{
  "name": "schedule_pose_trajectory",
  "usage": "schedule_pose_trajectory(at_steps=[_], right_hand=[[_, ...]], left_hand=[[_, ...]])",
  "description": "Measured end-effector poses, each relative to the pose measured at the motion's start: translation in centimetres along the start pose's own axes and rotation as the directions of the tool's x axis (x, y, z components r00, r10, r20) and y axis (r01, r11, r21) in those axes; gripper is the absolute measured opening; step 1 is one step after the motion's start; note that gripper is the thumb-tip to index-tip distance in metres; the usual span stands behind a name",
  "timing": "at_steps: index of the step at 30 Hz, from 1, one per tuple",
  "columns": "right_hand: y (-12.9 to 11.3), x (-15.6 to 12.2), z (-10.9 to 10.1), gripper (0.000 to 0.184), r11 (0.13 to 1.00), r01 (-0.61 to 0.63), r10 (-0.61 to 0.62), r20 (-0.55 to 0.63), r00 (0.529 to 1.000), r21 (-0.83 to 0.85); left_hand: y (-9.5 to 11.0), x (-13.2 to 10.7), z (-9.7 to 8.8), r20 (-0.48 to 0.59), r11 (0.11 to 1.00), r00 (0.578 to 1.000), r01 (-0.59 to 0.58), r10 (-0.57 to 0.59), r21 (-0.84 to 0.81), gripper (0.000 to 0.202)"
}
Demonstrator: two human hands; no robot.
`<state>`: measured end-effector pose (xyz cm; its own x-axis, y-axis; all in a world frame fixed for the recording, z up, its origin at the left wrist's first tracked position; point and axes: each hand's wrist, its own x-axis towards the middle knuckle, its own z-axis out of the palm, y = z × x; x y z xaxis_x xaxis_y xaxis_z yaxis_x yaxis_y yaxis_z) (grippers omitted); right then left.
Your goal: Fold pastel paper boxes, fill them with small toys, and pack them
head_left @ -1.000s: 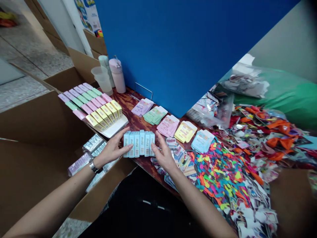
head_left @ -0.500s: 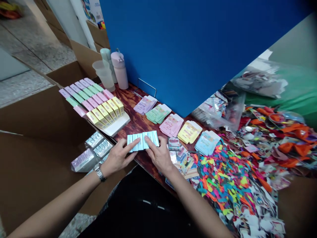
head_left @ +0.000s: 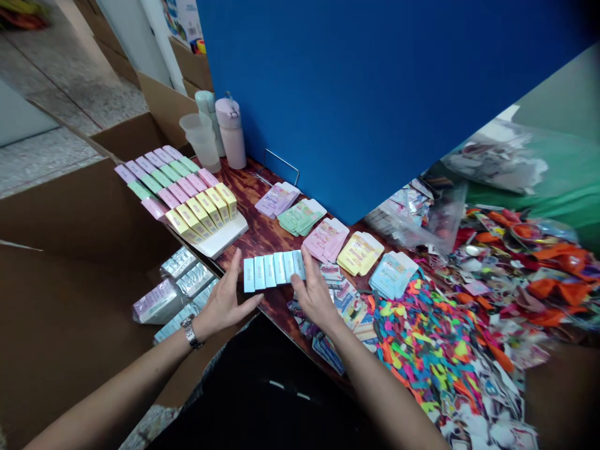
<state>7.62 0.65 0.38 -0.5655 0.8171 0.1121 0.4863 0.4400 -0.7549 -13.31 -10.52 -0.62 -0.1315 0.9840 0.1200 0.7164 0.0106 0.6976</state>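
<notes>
A row of several small pale blue cardboard boxes (head_left: 272,271) lies flat on the dark varnished wooden table (head_left: 267,234). My left hand (head_left: 227,297) stands at the row's left end, fingers spread and raised, with a watch on the wrist. My right hand (head_left: 315,290) is at the right end, its fingertips against the last box. Neither hand grips the boxes. Printed cards (head_left: 340,300) lie just right of my right hand, partly hidden by it.
Rows of pink, green, lilac and yellow boxes (head_left: 187,194) stand at the left, the yellow ones on a white tray (head_left: 225,234). Flat pastel stacks (head_left: 328,240) line a blue panel (head_left: 365,94). Colourful paper scraps (head_left: 431,350) heap rightward. An open carton (head_left: 84,281) holds foil packs (head_left: 178,262).
The pale blue boxes, upright a second ago, now lie flat in a row. My hands have lifted off their tops and moved out to the row's ends.
</notes>
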Motion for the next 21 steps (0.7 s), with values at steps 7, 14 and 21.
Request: schedule_pose_trajectory(at_steps=[7,14,21], right_hand=[[0.3,2.9,-0.6,0.047,0.993,-0.1,0.106,0.09,0.99,-0.064],[-1.1,4.5,-1.0,0.038,0.985,-0.072,0.101,0.192,0.976,-0.154],[-0.4,2.7,-1.2,0.052,0.986,0.16,-0.162,0.029,0.986,0.046]], left_hand=[[-0.7,-0.3,0.2,0.001,0.999,1.0,-0.003,0.003,-0.051,0.087],[-0.4,0.6,-0.2,-0.073,1.0,0.997,0.005,-0.003,0.026,0.086],[-1.0,-0.1,-1.1,-0.075,0.941,0.948,-0.295,0.31,0.166,0.087]])
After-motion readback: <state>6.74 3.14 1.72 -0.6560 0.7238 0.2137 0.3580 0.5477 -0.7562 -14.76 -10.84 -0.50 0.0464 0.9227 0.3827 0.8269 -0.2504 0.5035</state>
